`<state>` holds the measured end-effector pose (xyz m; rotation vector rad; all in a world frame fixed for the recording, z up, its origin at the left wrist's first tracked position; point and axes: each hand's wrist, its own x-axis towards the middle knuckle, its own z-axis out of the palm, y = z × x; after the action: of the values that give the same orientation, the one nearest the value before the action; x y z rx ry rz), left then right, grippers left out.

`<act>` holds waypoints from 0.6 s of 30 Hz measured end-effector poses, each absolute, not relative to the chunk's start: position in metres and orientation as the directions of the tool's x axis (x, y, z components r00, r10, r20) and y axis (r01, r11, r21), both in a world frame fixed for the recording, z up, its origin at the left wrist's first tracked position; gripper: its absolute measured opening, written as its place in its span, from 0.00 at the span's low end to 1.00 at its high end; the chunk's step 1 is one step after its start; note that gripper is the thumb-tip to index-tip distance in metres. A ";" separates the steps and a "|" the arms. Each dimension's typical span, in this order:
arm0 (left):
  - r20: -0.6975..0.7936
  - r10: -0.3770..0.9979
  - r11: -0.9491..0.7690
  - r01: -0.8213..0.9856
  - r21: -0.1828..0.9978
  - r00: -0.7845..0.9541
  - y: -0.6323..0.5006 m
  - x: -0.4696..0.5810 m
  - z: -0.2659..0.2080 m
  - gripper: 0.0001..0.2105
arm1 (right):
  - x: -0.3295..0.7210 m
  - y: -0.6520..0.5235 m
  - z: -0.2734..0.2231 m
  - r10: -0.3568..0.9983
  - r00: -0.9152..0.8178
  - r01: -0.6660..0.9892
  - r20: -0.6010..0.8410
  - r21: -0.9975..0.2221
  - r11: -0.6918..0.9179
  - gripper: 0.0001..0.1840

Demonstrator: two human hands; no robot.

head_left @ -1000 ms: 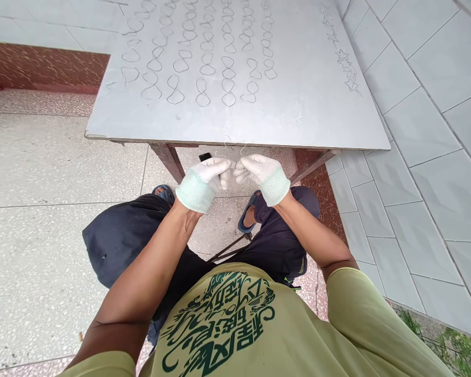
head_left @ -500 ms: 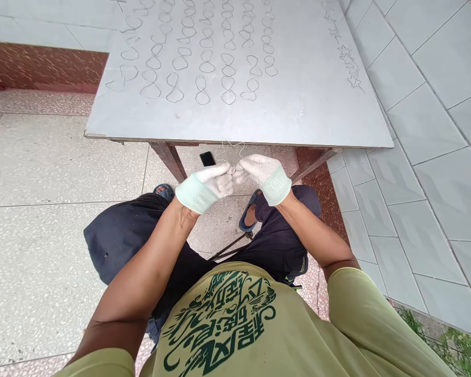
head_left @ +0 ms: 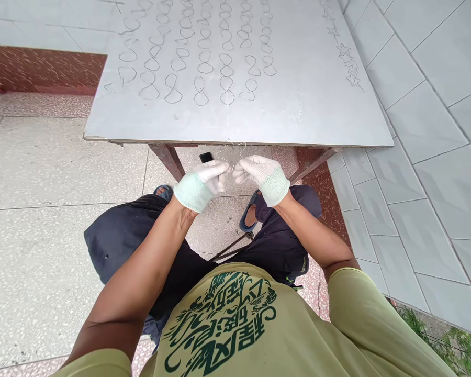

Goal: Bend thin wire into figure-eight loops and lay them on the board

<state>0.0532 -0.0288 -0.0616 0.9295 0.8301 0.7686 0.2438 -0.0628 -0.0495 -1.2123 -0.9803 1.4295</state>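
A thin, bent wire [head_left: 221,152] rises between my gloved hands, its upper part angled like part of a star. My left hand [head_left: 214,175], in a white glove with a pale green cuff, pinches the wire's left side. Opposite it, my right hand [head_left: 253,170], gloved the same way, closes on the right side. The fingertips are close together with a small gap between them, just below the near edge of the white table [head_left: 317,120]. The lower part of the wire is partly hidden by the fingers.
Wire figure-eights [head_left: 226,84] lie in rows on the table, and star-shaped wires [head_left: 351,68] form a line at its right. A dark phone-like object [head_left: 206,157] lies below the table edge. A tiled wall [head_left: 424,157] stands at the right.
My hands have drawn slightly apart at the fingertips, the left one shifting a little to the left. Both still hold the wire.
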 end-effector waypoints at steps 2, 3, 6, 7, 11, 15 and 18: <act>-0.262 0.869 0.359 -0.172 0.917 0.419 -0.029 0.056 -0.061 0.22 | 0.244 -0.061 -0.051 0.980 -0.021 -0.179 -0.197 -0.964 -0.198 0.16; -0.256 0.873 0.346 -0.158 0.925 0.414 -0.029 0.056 -0.061 0.22 | 0.244 -0.060 -0.052 0.980 -0.024 -0.180 -0.200 -0.963 -0.201 0.16; -0.192 0.869 0.275 -0.124 0.953 0.457 -0.027 0.058 -0.060 0.25 | 0.245 -0.059 -0.055 0.981 -0.038 -0.192 -0.192 -0.962 -0.196 0.15; -0.171 0.868 0.253 -0.119 0.960 0.466 -0.026 0.058 -0.061 0.27 | 0.245 -0.059 -0.055 0.981 -0.040 -0.196 -0.190 -0.961 -0.194 0.15; -0.181 0.879 0.249 -0.102 0.963 0.440 -0.026 0.057 -0.066 0.27 | 0.245 -0.061 -0.053 0.977 -0.033 -0.183 -0.212 -0.959 -0.214 0.15; -0.226 0.852 0.296 -0.079 0.952 0.472 -0.027 0.056 -0.068 0.25 | 0.243 -0.064 -0.048 0.976 -0.045 -0.159 -0.213 -0.963 -0.218 0.15; -0.245 0.805 0.354 -0.107 0.929 0.541 -0.028 0.055 -0.062 0.26 | 0.245 -0.064 -0.050 0.978 -0.054 -0.106 -0.203 -0.972 -0.208 0.15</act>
<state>0.0554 -0.0279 -0.0621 1.0469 0.8043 0.6790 0.2451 -0.0635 -0.0496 -1.2537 -1.0519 1.4428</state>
